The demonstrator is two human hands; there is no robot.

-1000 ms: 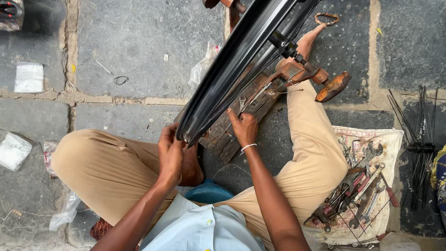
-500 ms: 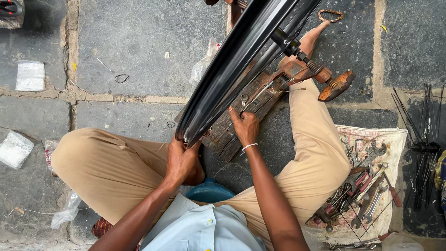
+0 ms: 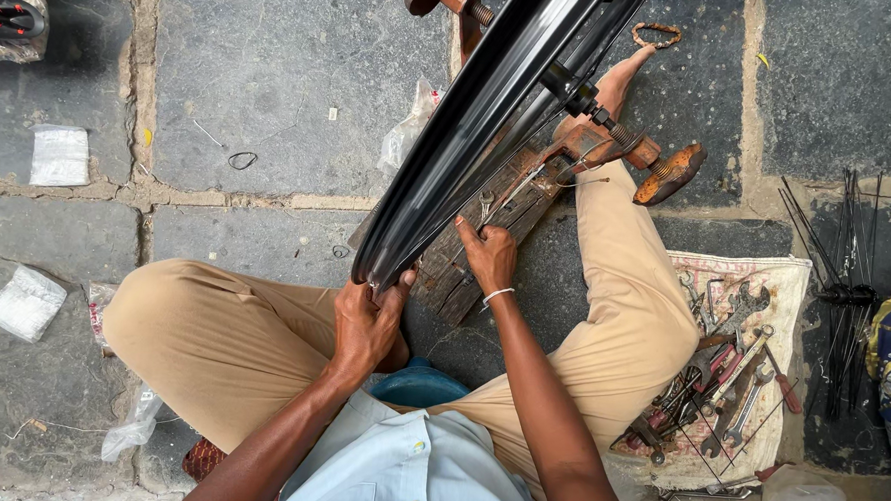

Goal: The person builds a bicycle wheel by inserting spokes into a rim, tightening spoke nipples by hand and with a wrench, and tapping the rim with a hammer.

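Now the left hand (image 3: pixel 364 322) sits lower and closer to the lap than a second ago, when it reached up along the rim; its fingers are closed around the near end of the black wheel rim (image 3: pixel 476 132), thumb against the rim's edge. The right hand (image 3: pixel 487 254) has hardly shifted: it rests loosely curled, fingertips down, on the worn wooden block (image 3: pixel 465 266) just beside the rim, and whether it pinches anything I cannot tell. One rim is in view, glossy and black, running on a slant from the person's knees up toward the top edge of the stone floor (image 3: pixel 273 83), its hub clamped in a rusty brown truing stand (image 3: pixel 610 153) that lies across the right leg. Both legs wear tan trousers, and a pale blue shirt shows at the bottom. On the right, near the knee, one printed cloth (image 3: pixel 794 296) carries a heap of spanners and pliers (image 3: pixel 720 388), too tangled to count. Beyond it lies one bundle of black spokes (image 3: pixel 844 288). Farther off on the left, two small white plastic packets (image 3: pixel 59 153) lie on the paving, with one crumpled clear bag (image 3: pixel 409 129) near the rim's middle.
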